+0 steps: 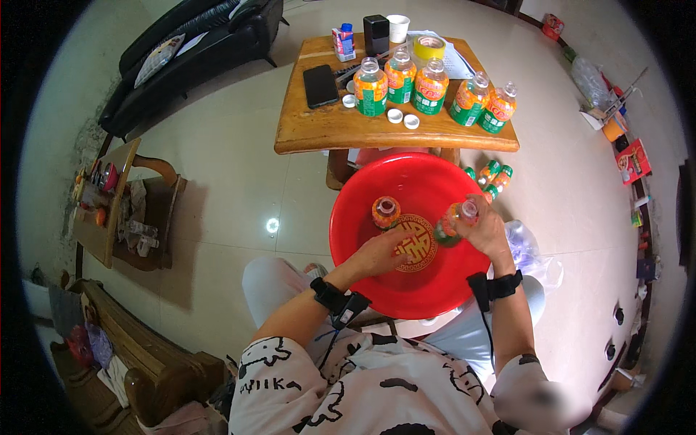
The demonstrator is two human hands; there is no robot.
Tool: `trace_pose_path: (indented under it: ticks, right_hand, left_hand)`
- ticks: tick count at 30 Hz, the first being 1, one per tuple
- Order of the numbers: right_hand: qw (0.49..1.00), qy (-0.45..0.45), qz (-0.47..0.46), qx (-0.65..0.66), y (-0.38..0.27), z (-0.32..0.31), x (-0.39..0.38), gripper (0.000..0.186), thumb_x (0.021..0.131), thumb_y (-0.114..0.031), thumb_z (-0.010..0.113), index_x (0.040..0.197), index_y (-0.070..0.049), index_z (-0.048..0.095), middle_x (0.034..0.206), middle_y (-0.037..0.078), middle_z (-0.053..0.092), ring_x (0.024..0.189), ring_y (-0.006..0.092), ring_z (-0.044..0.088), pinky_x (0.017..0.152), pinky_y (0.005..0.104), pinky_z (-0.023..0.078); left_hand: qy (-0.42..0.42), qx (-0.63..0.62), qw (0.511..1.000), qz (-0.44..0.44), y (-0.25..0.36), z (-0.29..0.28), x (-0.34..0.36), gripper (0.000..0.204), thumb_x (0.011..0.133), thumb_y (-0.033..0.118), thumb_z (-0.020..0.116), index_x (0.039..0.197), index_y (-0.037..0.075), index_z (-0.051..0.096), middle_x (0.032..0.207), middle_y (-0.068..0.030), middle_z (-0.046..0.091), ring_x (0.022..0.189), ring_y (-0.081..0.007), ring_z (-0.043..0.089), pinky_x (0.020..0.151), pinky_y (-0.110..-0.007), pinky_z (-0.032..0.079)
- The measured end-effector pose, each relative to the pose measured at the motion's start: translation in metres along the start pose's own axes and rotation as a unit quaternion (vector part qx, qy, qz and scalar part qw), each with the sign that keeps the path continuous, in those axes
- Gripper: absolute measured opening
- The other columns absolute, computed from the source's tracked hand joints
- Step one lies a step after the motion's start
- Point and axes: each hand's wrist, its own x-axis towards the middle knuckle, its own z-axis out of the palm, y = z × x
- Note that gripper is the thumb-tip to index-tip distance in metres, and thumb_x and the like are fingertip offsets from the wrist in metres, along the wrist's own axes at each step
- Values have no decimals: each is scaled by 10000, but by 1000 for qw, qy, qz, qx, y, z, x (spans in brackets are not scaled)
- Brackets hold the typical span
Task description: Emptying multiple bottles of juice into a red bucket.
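Red basin (362, 188), round, set before the seated person; its floor is marked with a gold emblem (415, 245). Inside the basin, right side: one orange-and-green bottle (445, 226), held tilted by the right hand (487, 228), its fingers grasped round the upper part. Inside the basin, left of centre: second bottle (386, 212), stood apart from the first. Over the basin's middle: left hand (380, 252), its fingers released and extended above the emblem; whether the floor is touched cannot be told. On each wrist, a black strap (330, 296) is worn.

Beyond the basin: wooden tabletop (308, 138), on which five similar bottles (370, 98) are stood in an uneven row, with white caps (394, 115) laid loose near them. Behind and beside the row are placed a black phone (321, 86), a black box (376, 36), a white cup (398, 29), a small carton (344, 45) and a yellow tape roll (429, 48). Past the basin's far right rim, further bottles (500, 181) are laid on the floor. Right of the basin: clear plastic bag (523, 246).
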Motion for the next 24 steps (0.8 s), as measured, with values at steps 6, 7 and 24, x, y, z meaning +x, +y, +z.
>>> trace_pose_path:
  ticks: [6, 7, 24]
  right_hand:
    - [996, -21, -12, 82, -3, -2, 4, 618, 723, -338, 768, 1196, -42, 503, 1048, 195, 638, 1008, 328, 625, 847, 399, 503]
    - [986, -57, 1, 158, -4, -2, 4, 625, 729, -340, 770, 1206, -43, 497, 1068, 195, 633, 1028, 319, 621, 865, 396, 498]
    - [970, -119, -58, 204, -57, 38, -23, 686, 742, -333, 780, 1265, -38, 449, 1078, 153, 625, 986, 272, 632, 845, 365, 514]
  left_hand:
    - [-25, 36, 999, -26, 2, -3, 5, 541, 863, 195, 643, 1359, 118, 440, 1278, -179, 500, 1178, -334, 513, 992, -384, 430]
    - [-11, 8, 1000, -16, 3, -2, 5, 598, 849, 202, 664, 1380, 107, 405, 1310, -172, 479, 1198, -329, 502, 1010, -385, 417]
    - [64, -130, 989, -6, 9, -6, -11, 869, 724, 182, 803, 1393, 43, 267, 1313, -144, 492, 1216, -262, 495, 1021, -379, 405]
